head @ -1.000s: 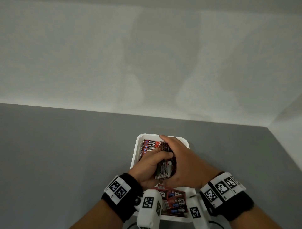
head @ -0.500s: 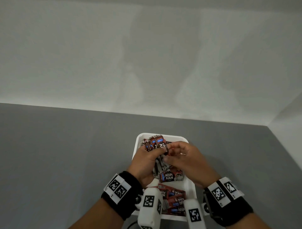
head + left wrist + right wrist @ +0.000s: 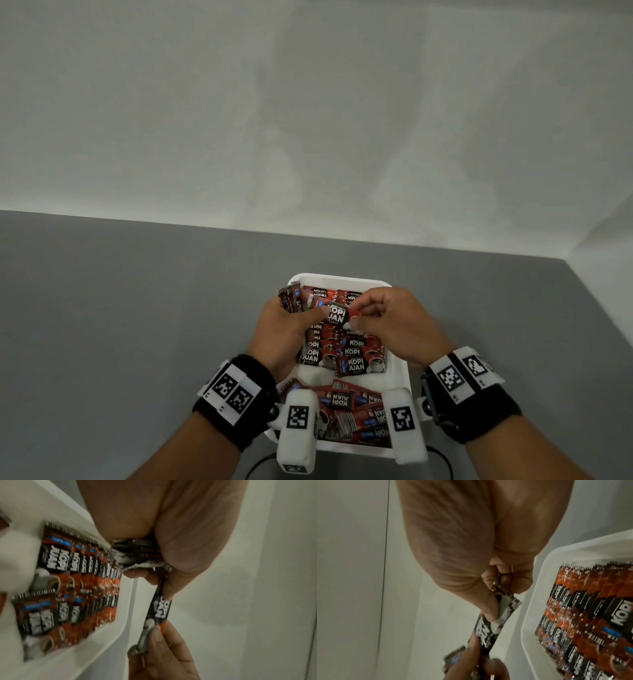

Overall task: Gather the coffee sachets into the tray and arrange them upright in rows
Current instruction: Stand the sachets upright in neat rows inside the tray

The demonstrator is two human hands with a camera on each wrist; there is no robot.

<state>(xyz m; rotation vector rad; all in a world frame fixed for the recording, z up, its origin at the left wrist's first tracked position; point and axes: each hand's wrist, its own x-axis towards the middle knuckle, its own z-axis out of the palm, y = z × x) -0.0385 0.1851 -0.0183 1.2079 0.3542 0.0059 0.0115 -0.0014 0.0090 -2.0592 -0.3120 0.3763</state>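
Two hands are working over a white tray (image 3: 399,377) that is sitting on the grey desk (image 3: 137,308) at the lower centre of the head view. Nearest, at the bottom of the frame, loose sachets (image 3: 356,411) are lying flat and jumbled in the tray's near end, partly hidden by two white wrist cameras. Above them, toward mid-frame, rows of sachets (image 3: 346,353) are standing on edge, packed one behind another, and more red ones are showing at the tray's far end.

Over those rows the left hand (image 3: 287,329) is gripping a bundle (image 3: 291,299) of sachets, its fingers curling round the stack; the left wrist view is showing the bundle's crimped ends squeezed against the palm. The left thumb is also pressing on one sachet (image 3: 337,313) that is sticking out to the right of the bundle. The right hand (image 3: 390,322) is pinching that same sachet's other end between thumb and fingers (image 3: 489,609), the remaining fingers curling in. So the single sachet is hanging between both hands above the tray.

Farthest, a pale wall (image 3: 308,102) is filling the upper half of the frame.
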